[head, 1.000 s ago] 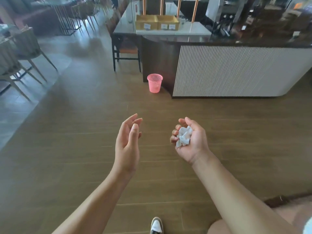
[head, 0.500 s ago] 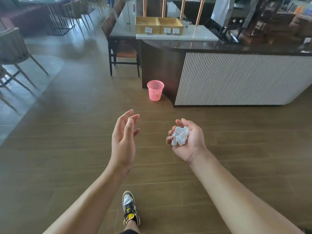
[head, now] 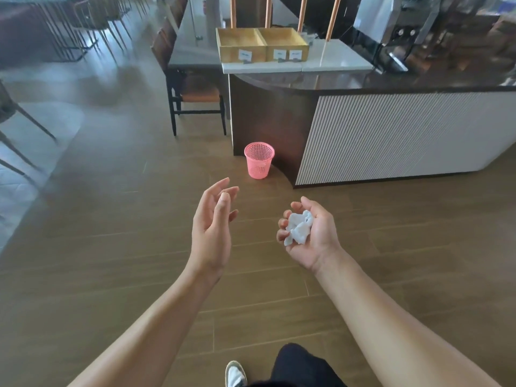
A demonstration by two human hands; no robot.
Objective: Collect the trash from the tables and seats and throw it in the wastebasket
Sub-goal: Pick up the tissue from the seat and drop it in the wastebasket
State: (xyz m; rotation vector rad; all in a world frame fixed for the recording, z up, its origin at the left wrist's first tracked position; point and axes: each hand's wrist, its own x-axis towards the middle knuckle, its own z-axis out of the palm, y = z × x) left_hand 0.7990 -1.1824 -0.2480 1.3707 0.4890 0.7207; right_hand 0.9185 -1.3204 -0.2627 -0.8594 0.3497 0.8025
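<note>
A pink mesh wastebasket (head: 259,160) is standing on the wooden floor (head: 111,219), just beside the dark rounded corner of the desk (head: 391,135). What is lying inside it cannot be told through the mesh. A wooden box (head: 262,44) with two compartments is sitting on the desk's pale top, and only its inner walls are showing.

The right hand (head: 310,233) is facing palm up, its fingers curling round a crumpled white tissue (head: 298,227). Its grip is holding the tissue in the palm, well short of the wastebasket. The left hand (head: 213,224) is hovering beside it, its grip wide, with the fingers loosely spread and touching nothing.

Three small white label cards (head: 279,55) are standing against the box's front, their writing too small to read. A dark chair (head: 199,96) with a brown seat is standing left of the desk.
</note>
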